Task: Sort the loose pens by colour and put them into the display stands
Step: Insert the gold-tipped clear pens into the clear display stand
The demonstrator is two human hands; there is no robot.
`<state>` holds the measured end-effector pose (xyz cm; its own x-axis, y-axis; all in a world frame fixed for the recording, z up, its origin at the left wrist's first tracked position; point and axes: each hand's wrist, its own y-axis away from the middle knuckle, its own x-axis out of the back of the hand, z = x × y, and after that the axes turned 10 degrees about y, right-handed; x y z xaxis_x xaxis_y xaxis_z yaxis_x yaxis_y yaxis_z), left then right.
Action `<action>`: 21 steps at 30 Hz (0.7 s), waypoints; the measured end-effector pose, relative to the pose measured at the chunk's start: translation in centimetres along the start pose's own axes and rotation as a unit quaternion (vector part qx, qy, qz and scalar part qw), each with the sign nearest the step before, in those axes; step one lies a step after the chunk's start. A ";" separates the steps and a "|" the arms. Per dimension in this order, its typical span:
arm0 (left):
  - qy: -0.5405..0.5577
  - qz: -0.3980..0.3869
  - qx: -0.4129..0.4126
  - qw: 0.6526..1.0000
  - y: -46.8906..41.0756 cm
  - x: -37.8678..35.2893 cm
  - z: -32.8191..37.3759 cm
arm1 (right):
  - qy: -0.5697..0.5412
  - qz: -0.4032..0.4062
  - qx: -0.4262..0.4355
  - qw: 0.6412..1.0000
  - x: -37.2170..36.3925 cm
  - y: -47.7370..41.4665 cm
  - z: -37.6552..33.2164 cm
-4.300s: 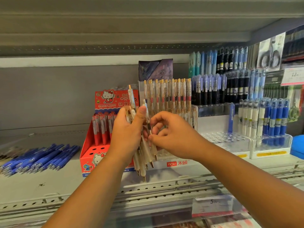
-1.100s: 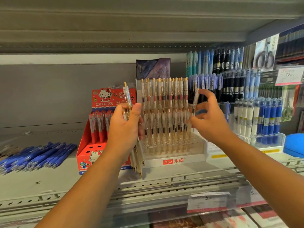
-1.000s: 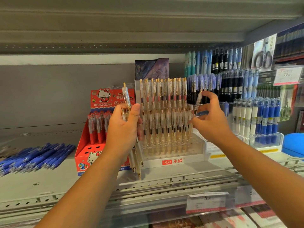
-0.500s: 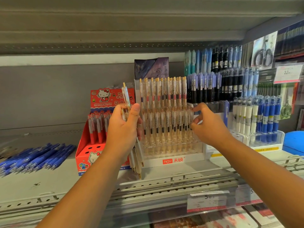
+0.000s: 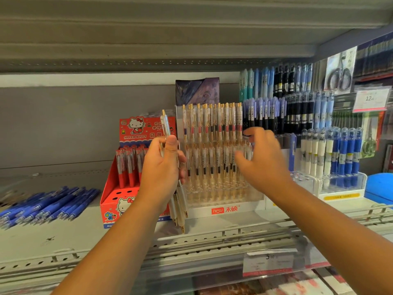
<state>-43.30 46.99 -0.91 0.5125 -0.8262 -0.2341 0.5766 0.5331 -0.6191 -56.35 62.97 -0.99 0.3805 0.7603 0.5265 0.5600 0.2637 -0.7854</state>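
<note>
The left hand was raised in front of the shelf and gripped a bundle of loose pale pens with gold tips, its fingers curled round the barrels and the thumb pressed against their near side. The bundle stood nearly upright, tips pointing down above the shelf edge, and one pen rose above the rest past the thumb. Just to its right stood the clear display stand, already holding two tiers of matching gold-clipped pens set upright in its holes. The right hand hovered before the right end of that stand, blurred, its fingers loosely curved and apart, with nothing visible between them. Behind the left hand sat a red cartoon-cat box with red pens standing in its back rows. Far to the left a heap of blue pens lay flat on the shelf. On the right, another clear stand carried white and blue pens upright.
</note>
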 end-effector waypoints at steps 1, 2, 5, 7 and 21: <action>0.011 -0.002 0.002 1.000 0.0 0.0 0.0 | -0.042 -0.020 0.027 0.999 0.2 0.3 -1.2; 0.022 -0.005 0.002 1.000 0.0 -0.1 -0.1 | -0.094 -0.050 0.046 0.993 0.4 0.6 -2.4; 0.036 -0.005 -0.003 0.999 0.0 -0.2 -0.2 | -0.247 -0.144 0.074 0.955 0.9 1.3 -6.0; 0.021 0.008 -0.009 1.000 0.0 -0.1 -0.3 | -0.332 -0.194 0.083 0.919 0.9 1.6 -7.7; -0.014 -0.018 -0.014 1.000 0.3 0.1 -0.2 | -0.360 -0.200 0.076 0.908 0.2 1.1 -9.0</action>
<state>-43.23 47.06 -1.30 0.5093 -0.8392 -0.1904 0.5768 0.4972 -0.6481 -49.05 58.03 1.16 -0.4414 0.7621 0.4737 0.4191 0.6419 -0.6421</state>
